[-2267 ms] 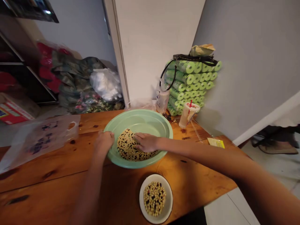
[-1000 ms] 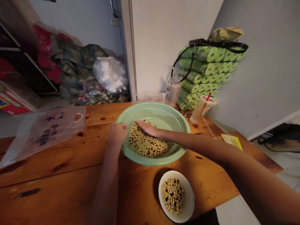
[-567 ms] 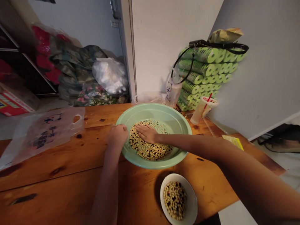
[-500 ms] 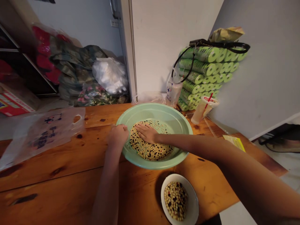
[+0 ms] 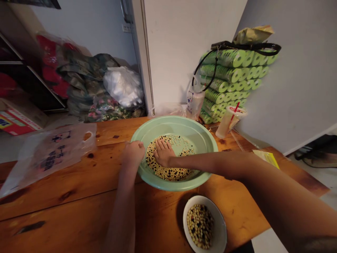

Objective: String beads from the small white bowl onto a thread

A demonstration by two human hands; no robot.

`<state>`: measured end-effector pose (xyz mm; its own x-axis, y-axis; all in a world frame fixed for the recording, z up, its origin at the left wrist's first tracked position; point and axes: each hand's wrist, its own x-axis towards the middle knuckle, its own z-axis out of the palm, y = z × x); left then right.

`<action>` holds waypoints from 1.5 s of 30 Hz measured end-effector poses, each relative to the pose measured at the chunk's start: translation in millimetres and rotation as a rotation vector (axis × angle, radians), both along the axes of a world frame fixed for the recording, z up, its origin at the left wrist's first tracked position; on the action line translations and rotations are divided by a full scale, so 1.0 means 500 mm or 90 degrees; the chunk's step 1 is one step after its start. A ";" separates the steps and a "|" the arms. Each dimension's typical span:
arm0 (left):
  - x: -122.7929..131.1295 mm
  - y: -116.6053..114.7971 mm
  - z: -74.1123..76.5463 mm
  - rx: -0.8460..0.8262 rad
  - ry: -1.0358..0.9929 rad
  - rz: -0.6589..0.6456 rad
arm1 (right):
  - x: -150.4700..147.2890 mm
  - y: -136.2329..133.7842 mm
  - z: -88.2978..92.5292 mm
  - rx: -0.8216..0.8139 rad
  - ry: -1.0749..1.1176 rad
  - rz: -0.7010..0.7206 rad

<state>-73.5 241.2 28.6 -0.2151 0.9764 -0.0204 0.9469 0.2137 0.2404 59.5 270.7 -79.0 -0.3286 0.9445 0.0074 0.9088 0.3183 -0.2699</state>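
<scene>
Wooden table (image 5: 65, 182) fills the lower frame, with the green basin (image 5: 202, 140) at centre. The left hand (image 5: 133, 154) curls closed over its left rim, while the right hand (image 5: 163, 154) lies flat, fingers spread, on the beans (image 5: 171, 172) inside. A hard sweep could flick beans out, or the forearm could knock the white bowl (image 5: 221, 228) off the lower-right edge; open wood lies left.
</scene>
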 end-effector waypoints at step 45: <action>-0.004 0.009 -0.014 0.021 -0.017 -0.007 | 0.050 -0.026 -0.001 0.047 0.021 0.024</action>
<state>-75.7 245.6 21.8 -0.2034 0.9791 0.0056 0.9424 0.1942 0.2722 84.5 257.9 -79.6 -0.3621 0.9279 0.0884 0.8867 0.3721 -0.2743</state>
